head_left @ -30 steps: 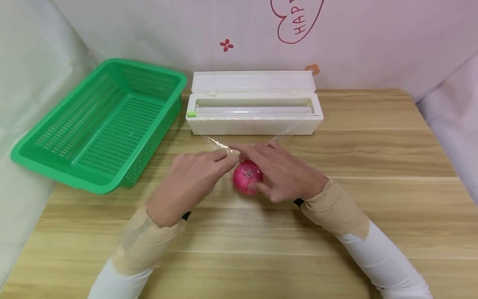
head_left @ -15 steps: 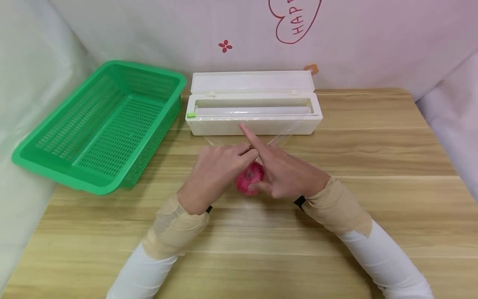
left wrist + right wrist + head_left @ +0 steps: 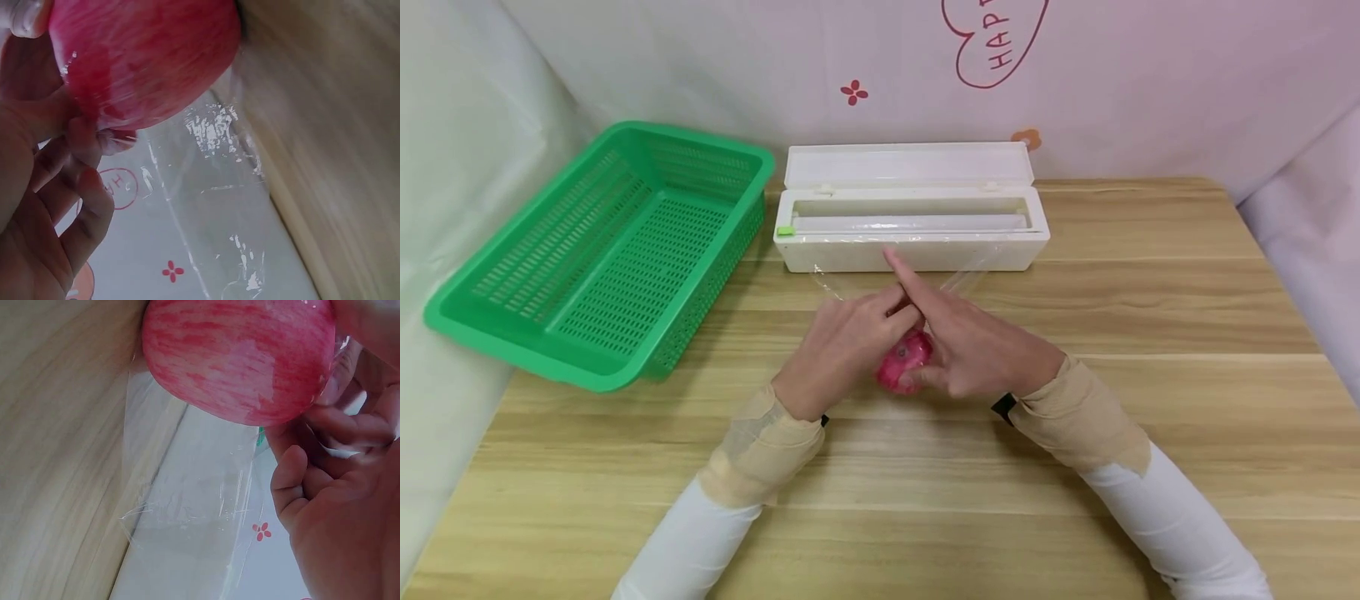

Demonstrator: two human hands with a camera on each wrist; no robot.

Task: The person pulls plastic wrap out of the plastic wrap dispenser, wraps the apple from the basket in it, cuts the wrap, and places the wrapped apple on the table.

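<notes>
Both hands meet over a red apple point(image 3: 904, 364) that sits on the table a little toward its far edge, just in front of the open white film dispenser point(image 3: 910, 218). The left hand point(image 3: 838, 346) has its fingers curled against the apple's left side, pinching the clear cling film point(image 3: 842, 287) up against the fruit; the right hand point(image 3: 977, 346) cups the apple from the right with thumb and lower fingers curled on it, while its forefinger sticks out straight toward the dispenser. In the wrist views the film point(image 3: 212, 187) runs taut from the apple point(image 3: 240, 356) back to the box, apparently not yet cut. The step in hand looks like folding the sheet over the apple; next would likely call for holding the wrap tight and severing it at the dispenser. A green basket point(image 3: 512, 317) stands by the table's left edge.
</notes>
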